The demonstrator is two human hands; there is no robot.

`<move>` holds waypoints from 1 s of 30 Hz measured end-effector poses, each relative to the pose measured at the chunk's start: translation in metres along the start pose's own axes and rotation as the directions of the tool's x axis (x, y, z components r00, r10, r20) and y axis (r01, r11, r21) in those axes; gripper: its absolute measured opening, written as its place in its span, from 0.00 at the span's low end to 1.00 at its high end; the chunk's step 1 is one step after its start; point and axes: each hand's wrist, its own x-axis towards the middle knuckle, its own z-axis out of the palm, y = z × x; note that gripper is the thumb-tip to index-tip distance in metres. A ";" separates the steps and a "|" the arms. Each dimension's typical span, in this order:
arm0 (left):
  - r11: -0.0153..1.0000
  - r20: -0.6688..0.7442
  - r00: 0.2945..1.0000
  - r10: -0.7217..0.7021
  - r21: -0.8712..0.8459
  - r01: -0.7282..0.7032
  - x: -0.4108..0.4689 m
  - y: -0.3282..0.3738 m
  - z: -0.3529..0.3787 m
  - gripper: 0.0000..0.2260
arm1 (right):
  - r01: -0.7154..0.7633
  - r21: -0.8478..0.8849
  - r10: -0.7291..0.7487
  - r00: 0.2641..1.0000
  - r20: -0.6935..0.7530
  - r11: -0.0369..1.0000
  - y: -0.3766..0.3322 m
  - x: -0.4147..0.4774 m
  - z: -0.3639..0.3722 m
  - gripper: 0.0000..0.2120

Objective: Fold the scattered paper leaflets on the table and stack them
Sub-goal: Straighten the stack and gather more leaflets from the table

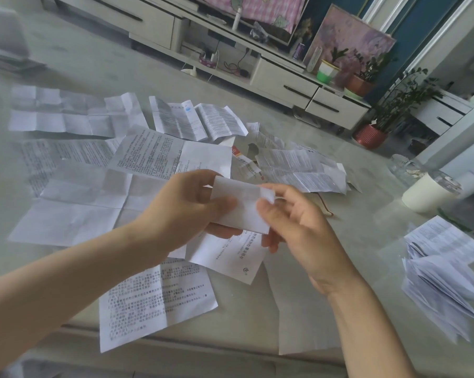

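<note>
Holding a small folded leaflet (pixel 241 207) at frame centre, above the table (pixel 372 236). Gripped by the left hand (pixel 184 211), fingers curled behind it and thumb across its front; pinched at its right edge by the right hand (pixel 298 225). Lying flat across the left and middle of the frame, unfolded leaflets (pixel 80 205), overlapping. Piled at the right edge, a stack of folded leaflets (pixel 445 282), well apart from both hands. Standing beyond it, a white cup (pixel 423 193).

Left hand (pixel 186 205), right hand (pixel 298 222), forearms (pixel 66 285) bare; nails (pixel 260 207) apparently short, blurred.
</note>
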 end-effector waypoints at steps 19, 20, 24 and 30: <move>0.984 0.166 0.980 -0.106 0.157 0.080 0.032 0.015 0.134 0.11 | -0.053 0.163 0.135 0.825 -0.549 0.985 0.018 -0.060 -0.090 0.09; 0.980 0.197 0.972 -0.129 0.173 0.095 0.037 0.017 0.153 0.11 | -0.031 0.165 0.125 0.790 -0.600 0.986 0.022 -0.066 -0.104 0.09; 0.977 0.275 0.954 -0.121 0.203 0.066 0.057 0.020 0.215 0.05 | 0.028 0.178 0.122 0.623 -0.773 0.984 0.030 -0.083 -0.153 0.10; 0.907 0.385 0.922 0.032 0.377 -0.189 0.085 0.022 0.315 0.13 | 0.132 0.269 0.217 0.315 -0.924 0.954 0.046 -0.109 -0.225 0.14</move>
